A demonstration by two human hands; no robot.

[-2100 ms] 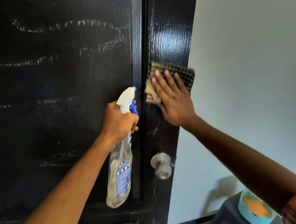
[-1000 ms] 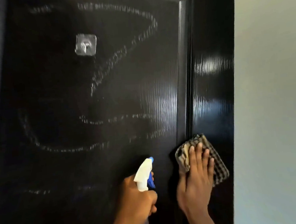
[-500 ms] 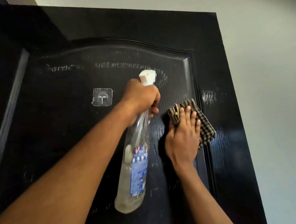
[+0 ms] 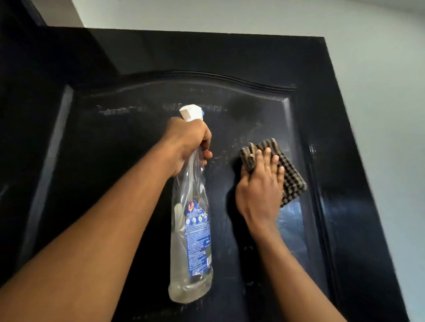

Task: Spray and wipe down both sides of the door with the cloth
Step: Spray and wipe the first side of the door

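High on the door (image 4: 249, 55) — cloth (image 4: 292, 180) just right of the spray bottle (image 4: 190, 240)

Presses the folded checked cloth against the black panel (image 4: 105, 148) with the right hand (image 4: 258, 186), fingers straight and spread over it, palm flat. Grips the bottle's neck with the left hand (image 4: 188, 141), fingers curled round below the white trigger head (image 4: 190, 112), nozzle up toward the door, clear body hanging down along the panel. Sets the cloth's long axis on a slant — upper left corner beside the fingertips, lower right corner poking out toward the panel's right edge. Leaves pale streaks (image 4: 117, 109) showing up and to the left, just under the arched moulding (image 4: 200, 77). Probably calls for a sweep up and left from the cloth. Puts the bottle and left hand squarely between the cloth and the panel's left half, so likely needs the left arm moved aside first. Shows nothing of the door's other side.
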